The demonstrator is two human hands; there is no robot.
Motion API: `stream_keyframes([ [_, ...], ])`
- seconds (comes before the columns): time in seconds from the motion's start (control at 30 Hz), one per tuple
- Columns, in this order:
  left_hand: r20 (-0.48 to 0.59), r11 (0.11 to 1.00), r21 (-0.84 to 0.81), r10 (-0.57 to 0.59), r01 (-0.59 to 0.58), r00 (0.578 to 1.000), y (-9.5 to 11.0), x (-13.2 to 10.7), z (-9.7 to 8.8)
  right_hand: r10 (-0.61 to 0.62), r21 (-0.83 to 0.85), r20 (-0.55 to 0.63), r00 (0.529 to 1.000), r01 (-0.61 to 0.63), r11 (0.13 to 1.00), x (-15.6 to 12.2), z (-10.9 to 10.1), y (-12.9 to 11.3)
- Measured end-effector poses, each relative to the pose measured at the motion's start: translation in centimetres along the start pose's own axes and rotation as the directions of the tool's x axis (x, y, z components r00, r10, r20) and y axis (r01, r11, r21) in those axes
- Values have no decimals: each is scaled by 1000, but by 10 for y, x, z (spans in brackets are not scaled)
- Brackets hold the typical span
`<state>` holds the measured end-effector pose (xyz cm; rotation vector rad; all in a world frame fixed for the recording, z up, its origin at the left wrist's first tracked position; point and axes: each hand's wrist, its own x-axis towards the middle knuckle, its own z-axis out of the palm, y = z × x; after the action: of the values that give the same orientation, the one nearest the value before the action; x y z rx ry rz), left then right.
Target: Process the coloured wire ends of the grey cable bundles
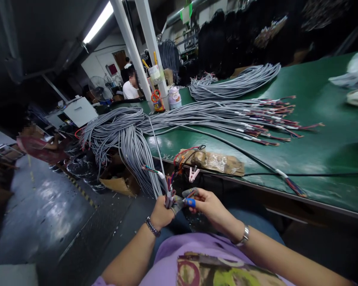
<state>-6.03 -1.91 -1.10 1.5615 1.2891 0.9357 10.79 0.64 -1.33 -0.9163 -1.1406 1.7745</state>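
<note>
My left hand [162, 212] is closed round the end of a grey cable [166, 186] whose coloured inner wires stick up from my fist. My right hand [209, 204] is closed too, pinching a small tool with a blue tip [190, 202] against those wire ends. Both hands are over my lap, just in front of the green table's edge [256, 186]. A big bundle of grey cables [131, 135] hangs off the table's left end down toward my hands.
Grey cables with stripped red ends [262, 119] lie across the table, with another bundle [235, 83] behind. A single black cable [247, 157], a taped brown packet [217, 161] and a clip [193, 173] lie at the edge. People sit at the far left. Cardboard box [119, 182] on the floor.
</note>
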Motion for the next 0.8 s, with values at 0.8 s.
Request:
stream_keyframes([
  [0.8, -276, 698, -671, 76, -249, 958, 39, 0, -21, -506, -448, 254, 824, 564, 693, -32, -23, -103],
])
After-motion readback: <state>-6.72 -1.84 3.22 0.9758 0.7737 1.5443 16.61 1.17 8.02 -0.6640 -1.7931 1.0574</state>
